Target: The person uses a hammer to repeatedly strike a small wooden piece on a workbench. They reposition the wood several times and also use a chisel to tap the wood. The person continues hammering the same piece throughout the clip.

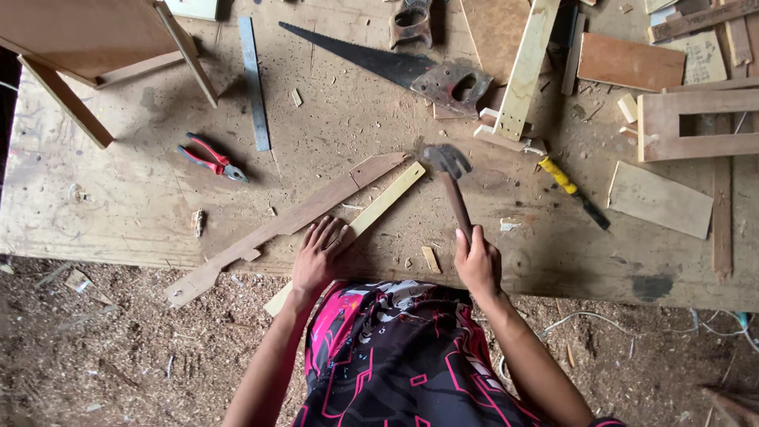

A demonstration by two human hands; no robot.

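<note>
My right hand (478,265) grips the wooden handle of a claw hammer (451,178), whose dark metal head hangs just above the workbench near the top end of a pale yellow wooden strip (383,202). My left hand (316,257) lies flat with fingers spread, pressing on that strip and touching a longer brown notched strip (292,221) lying beside it. Both strips run diagonally and overhang the bench's front edge.
On the worn plywood bench (118,205) lie red-handled pliers (212,160), a metal ruler (254,83), a hand saw (395,63), a yellow-handled tool (571,190), and several boards and offcuts at right (660,198). A wooden frame (95,47) stands at back left. Sawdust covers the ground.
</note>
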